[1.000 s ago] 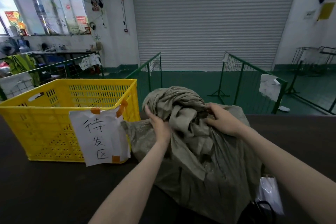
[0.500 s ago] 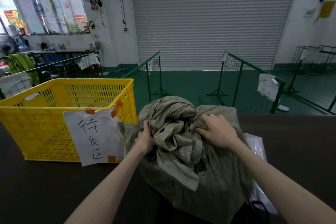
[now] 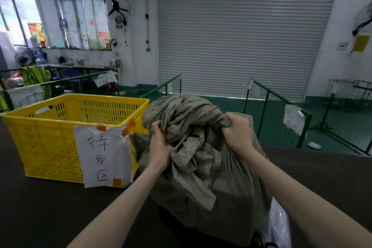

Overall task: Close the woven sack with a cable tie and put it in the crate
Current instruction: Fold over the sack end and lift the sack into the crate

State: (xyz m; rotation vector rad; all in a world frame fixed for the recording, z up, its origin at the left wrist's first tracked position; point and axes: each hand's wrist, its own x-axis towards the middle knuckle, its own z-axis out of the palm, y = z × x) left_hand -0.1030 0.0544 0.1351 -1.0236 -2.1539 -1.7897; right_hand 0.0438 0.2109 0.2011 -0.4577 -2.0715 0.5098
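A full grey-green woven sack (image 3: 213,183) stands on the dark table, its loose top bunched into folds. My left hand (image 3: 160,145) grips the cloth on the left side of the bunched top. My right hand (image 3: 236,133) is clenched on the gathered neck at the right. The yellow plastic crate (image 3: 46,133) stands just left of the sack, touching it, with a white handwritten paper label (image 3: 104,153) taped to its near wall. I see no cable tie.
The dark table (image 3: 40,213) runs across the whole foreground. A clear plastic bag (image 3: 278,225) lies at the sack's right foot. Green wire fences (image 3: 277,110) and a closed roller shutter stand beyond the table's far edge.
The sack's top has risen and both hands have tightened on it; my right hand went from lying flat on the cloth to a fist around the gathered neck.
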